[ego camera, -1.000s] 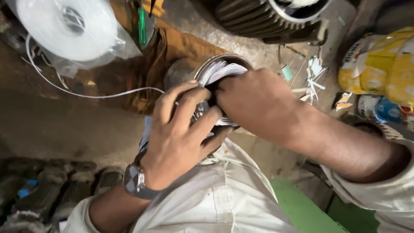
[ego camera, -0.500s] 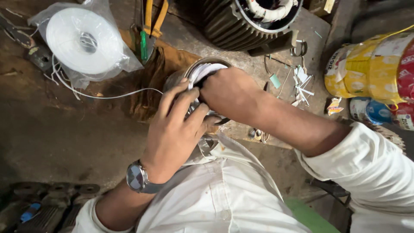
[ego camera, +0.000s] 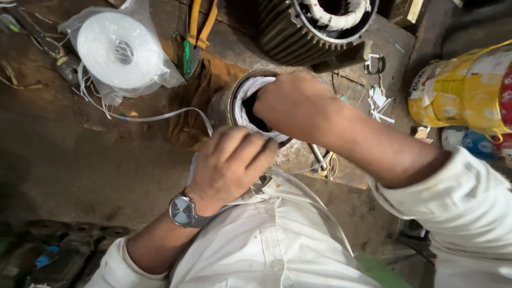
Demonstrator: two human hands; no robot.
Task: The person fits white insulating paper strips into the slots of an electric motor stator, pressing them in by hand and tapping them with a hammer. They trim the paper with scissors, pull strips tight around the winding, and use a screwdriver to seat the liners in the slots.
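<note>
A round metal motor stator (ego camera: 226, 104) stands in front of me, its windings wrapped in white tape (ego camera: 246, 90). My left hand (ego camera: 230, 162), with a wristwatch, grips its near rim. My right hand (ego camera: 296, 104) covers the far side, its fingers reaching into the dark bore; whether they pinch the tape is hidden. A white tape strand (ego camera: 154, 117) runs left from the stator to a spool (ego camera: 118, 49) inside a clear plastic bag.
A bigger finned motor housing (ego camera: 314, 26) lies at the top. Yellow-handled pliers (ego camera: 201, 24) and a green screwdriver (ego camera: 186, 56) rest near a brown cloth (ego camera: 200, 96). A yellow tin (ego camera: 464, 90) stands right. White scraps (ego camera: 380, 101) litter the bench.
My left hand slid down off the stator's opening to its near rim, baring the white-taped windings. The right hand pushed deeper into the bore. The view shifted.
</note>
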